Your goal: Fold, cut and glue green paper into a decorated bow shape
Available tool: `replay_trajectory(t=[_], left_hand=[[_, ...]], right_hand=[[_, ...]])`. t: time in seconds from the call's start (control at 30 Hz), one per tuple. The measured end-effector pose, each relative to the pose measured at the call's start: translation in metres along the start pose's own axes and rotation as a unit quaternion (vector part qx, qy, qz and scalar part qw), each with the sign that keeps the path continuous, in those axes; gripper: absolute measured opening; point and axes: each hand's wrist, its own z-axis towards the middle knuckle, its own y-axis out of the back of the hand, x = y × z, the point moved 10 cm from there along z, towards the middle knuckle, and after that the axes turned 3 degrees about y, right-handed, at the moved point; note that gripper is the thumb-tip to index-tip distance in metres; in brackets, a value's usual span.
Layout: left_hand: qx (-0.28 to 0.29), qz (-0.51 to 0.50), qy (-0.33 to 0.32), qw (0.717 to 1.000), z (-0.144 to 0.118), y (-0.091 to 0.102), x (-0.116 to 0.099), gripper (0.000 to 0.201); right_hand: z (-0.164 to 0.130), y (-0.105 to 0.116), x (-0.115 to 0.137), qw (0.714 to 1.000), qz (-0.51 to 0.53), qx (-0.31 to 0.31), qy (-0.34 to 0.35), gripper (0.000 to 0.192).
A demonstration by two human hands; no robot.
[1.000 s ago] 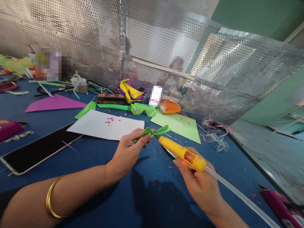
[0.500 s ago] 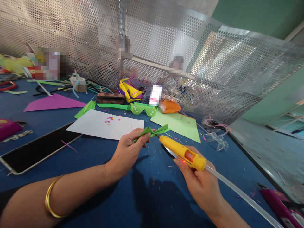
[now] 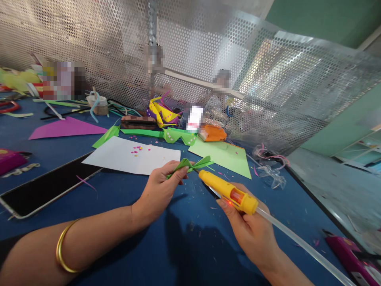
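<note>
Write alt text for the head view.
The left hand pinches a folded green paper bow while the right hand aims a yellow glue gun at it, above a blue table strewn with paper scraps.

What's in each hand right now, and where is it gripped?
Left hand pinches the green folded paper piece at its near end. Right hand grips the yellow glue gun around its rear body, nozzle at the paper.

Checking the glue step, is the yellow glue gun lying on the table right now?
No, the right hand holds the yellow glue gun above the table, its tip at the green folded paper.
</note>
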Motion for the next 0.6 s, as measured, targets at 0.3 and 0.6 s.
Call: replay_trajectory(t=[0.3, 0.6], left_hand=[[-0.001, -0.002, 0.003, 1.000, -0.0004, 0.0001, 0.0008, 0.020], [-0.003, -0.005, 0.004, 1.000, -0.0003, -0.0002, 0.0015, 0.021]], right_hand=[[-0.0002, 0.0020, -0.0024, 1.000, -0.013, -0.012, -0.008, 0.017], [-0.0005, 0.0008, -0.0005, 1.000, -0.007, 0.001, -0.006, 0.016]])
